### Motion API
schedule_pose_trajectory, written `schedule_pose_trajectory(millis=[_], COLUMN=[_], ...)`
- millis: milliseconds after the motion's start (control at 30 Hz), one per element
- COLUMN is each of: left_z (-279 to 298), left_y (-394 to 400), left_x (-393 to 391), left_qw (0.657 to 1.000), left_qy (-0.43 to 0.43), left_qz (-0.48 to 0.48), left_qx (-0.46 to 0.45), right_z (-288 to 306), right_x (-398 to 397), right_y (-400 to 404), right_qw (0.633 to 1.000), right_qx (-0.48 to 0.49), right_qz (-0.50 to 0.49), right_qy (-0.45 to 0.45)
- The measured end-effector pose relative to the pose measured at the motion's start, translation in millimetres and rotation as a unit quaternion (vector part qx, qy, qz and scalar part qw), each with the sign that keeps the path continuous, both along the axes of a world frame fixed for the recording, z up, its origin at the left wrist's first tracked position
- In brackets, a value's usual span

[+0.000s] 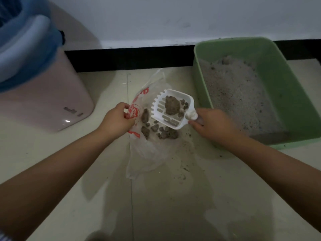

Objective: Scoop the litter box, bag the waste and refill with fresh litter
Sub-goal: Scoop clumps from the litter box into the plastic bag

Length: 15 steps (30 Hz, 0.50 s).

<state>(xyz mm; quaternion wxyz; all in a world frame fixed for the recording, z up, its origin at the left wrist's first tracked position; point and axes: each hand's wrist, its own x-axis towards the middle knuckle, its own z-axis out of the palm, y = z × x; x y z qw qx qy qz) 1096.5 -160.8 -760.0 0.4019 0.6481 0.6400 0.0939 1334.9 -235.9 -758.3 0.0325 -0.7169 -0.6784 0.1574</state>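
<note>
A clear plastic bag (147,150) with red print lies on the floor tiles, several brown waste clumps (156,130) inside it. My left hand (118,119) pinches the bag's left edge and holds it up. My right hand (210,125) grips the handle of a white slotted scoop (172,110), which hovers over the bag's mouth carrying a large clump (171,105) and a few small ones. The green litter box (205,54) stands to the right against the wall, holding grey litter (238,94) heaped toward its far side.
A pink bin (45,108) lined with a blue bag stands at the left. Spilled litter grains (185,148) dot the tiles between the bag and the box. A black skirting board (128,58) runs along the white wall behind.
</note>
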Motion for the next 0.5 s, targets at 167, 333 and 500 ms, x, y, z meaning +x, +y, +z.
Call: schedule_pose_trajectory(millis=[167, 333, 500], left_z=[-0.7, -1.9, -3.3], left_y=[-0.5, 3.3, 5.7], left_x=[1.6, 4.2, 4.2], left_qw=[0.997, 0.994, 0.993], left_qy=[-0.057, -0.087, -0.08], left_qz=[0.036, 0.064, 0.082], left_qx=[-0.027, -0.025, -0.011], right_z=[3.8, 6.3, 12.3], right_x=[-19.8, -26.0, -11.0], right_y=[14.2, 16.2, 18.1], right_qw=[0.997, 0.991, 0.973], right_qx=[0.005, 0.062, 0.184], right_qz=[0.018, 0.037, 0.08], right_qy=[-0.074, -0.112, -0.114])
